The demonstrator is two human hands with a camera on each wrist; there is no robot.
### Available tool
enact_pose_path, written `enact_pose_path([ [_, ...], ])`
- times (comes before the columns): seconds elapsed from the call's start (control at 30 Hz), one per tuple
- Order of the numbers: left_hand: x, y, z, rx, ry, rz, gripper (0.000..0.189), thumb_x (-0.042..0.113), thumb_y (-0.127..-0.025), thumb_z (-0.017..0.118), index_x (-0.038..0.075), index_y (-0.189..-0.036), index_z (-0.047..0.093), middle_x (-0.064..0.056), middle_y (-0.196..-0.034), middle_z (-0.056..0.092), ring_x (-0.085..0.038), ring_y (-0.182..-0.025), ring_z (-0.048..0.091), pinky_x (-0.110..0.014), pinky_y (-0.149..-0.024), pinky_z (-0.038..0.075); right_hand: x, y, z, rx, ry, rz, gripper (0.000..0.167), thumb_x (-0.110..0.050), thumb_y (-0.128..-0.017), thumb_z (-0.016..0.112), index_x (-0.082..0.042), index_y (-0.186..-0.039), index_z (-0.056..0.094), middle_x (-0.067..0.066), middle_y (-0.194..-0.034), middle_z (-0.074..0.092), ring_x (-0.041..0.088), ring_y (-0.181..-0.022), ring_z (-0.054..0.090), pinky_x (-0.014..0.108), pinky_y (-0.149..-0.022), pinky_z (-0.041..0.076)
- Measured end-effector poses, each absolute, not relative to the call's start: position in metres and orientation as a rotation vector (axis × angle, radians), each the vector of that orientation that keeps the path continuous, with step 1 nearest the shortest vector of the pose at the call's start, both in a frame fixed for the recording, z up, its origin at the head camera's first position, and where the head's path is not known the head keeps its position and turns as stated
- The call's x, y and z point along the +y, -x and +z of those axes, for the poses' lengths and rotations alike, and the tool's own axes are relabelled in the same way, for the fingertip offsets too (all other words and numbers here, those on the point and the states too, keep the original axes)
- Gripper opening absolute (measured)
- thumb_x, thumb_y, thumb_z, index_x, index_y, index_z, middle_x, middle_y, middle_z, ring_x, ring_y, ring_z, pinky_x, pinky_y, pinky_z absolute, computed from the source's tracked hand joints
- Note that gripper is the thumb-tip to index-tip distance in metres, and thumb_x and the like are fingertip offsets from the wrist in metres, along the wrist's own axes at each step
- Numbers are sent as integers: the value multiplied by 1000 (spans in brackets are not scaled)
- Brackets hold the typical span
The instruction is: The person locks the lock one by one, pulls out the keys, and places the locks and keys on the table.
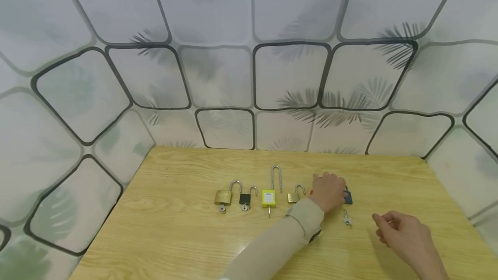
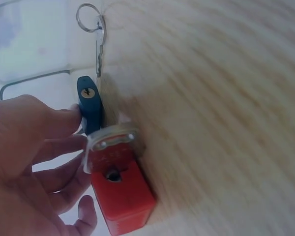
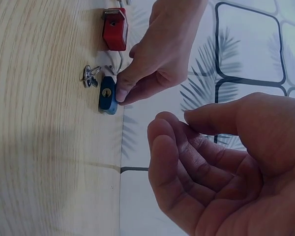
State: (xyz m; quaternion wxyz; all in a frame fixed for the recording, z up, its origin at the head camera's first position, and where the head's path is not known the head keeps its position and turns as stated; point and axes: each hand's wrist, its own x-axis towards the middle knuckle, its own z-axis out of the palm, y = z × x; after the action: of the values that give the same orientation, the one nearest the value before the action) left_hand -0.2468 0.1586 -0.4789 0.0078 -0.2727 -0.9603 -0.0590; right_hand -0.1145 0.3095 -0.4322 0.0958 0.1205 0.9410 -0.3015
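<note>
Room: tabletop (image 1: 393, 185) right of blue padlock (image 1: 348, 198) | Obstacles: left hand (image 1: 328, 190), keys (image 1: 347, 219)

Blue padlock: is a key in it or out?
Out: the blue padlock shows a bare keyhole in both wrist views, and a key lies apart on the table.

The left arm (image 1: 278, 239) stretches forward and rightward, the left hand (image 1: 328, 191) holding a thumb-and-finger grip; the right hand (image 1: 406, 234) hovers, fingers loosely curled, thumb near the index finger.
</note>
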Motion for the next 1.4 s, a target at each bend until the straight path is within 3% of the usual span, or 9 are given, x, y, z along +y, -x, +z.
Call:
enact_pose_path([
  [0.33,154,249,-482,-2976,832,-223,17,48,-95,69,33,-91,77,14,-75,64,-5,-73,52,-30,-76,42,309,116,-434,2786,-336,-875,49,-46,-108,46,-5,-98,72,-5,-75,74,12,-67,64,28,-56,45],
  [0.4,150,248,-481,-2979,827,-251,21,50,-97,66,32,-91,76,13,-79,68,-6,-77,56,-32,-81,46,310,117,-434,2781,-334,-870,49,-46,-108,45,-6,-98,72,-6,-75,74,12,-67,64,28,-56,45],
  [0.57,134,246,-472,-2987,727,-369,28,50,-100,61,30,-114,75,12,-109,75,-11,-101,68,-36,-91,53,310,118,-435,2773,-321,-851,50,-47,-108,44,-7,-96,71,-6,-75,73,13,-67,63,28,-58,43],
  [0.63,125,246,-467,-3005,683,-394,31,50,-99,62,27,-116,73,11,-107,75,-9,-94,69,-30,-81,55,311,118,-436,2769,-318,-846,49,-47,-108,44,-7,-96,71,-6,-75,73,13,-67,63,28,-58,43],
  [0.73,111,247,-462,-3057,685,-403,30,50,-97,65,22,-89,70,9,-83,67,-6,-71,60,-23,-59,49,311,119,-436,2758,-320,-845,50,-47,-108,44,-6,-97,70,-7,-76,73,13,-67,63,28,-58,42],
  [0.8,101,246,-461,-3085,719,-380,37,52,-97,65,20,-77,62,7,-76,58,-7,-67,52,-23,-53,42,310,119,-437,2756,-323,-845,50,-47,-108,44,-5,-98,70,-7,-76,73,13,-67,62,28,-57,41],
  [0.97,79,232,-464,-3107,816,-319,33,56,-96,64,23,-90,65,6,-90,59,-10,-80,53,-24,-60,41,308,117,-439,2754,-308,-850,50,-47,-108,45,-4,-102,71,-6,-76,73,13,-66,61,27,-58,42],
  [1.23,74,222,-473,-3067,871,-272,43,60,-96,63,20,-109,69,4,-97,58,-9,-79,44,-22,-61,40,304,116,-442,2725,-349,-849,51,-48,-107,47,-3,-102,71,-6,-74,71,14,-66,58,29,-59,42],
  [1.4,81,219,-472,-3131,767,-376,39,55,-93,69,18,-105,71,4,-92,56,-9,-78,43,-21,-59,38,301,117,-443,2722,-341,-840,51,-48,-107,47,-4,-101,72,-6,-73,70,15,-67,57,29,-61,43],
])
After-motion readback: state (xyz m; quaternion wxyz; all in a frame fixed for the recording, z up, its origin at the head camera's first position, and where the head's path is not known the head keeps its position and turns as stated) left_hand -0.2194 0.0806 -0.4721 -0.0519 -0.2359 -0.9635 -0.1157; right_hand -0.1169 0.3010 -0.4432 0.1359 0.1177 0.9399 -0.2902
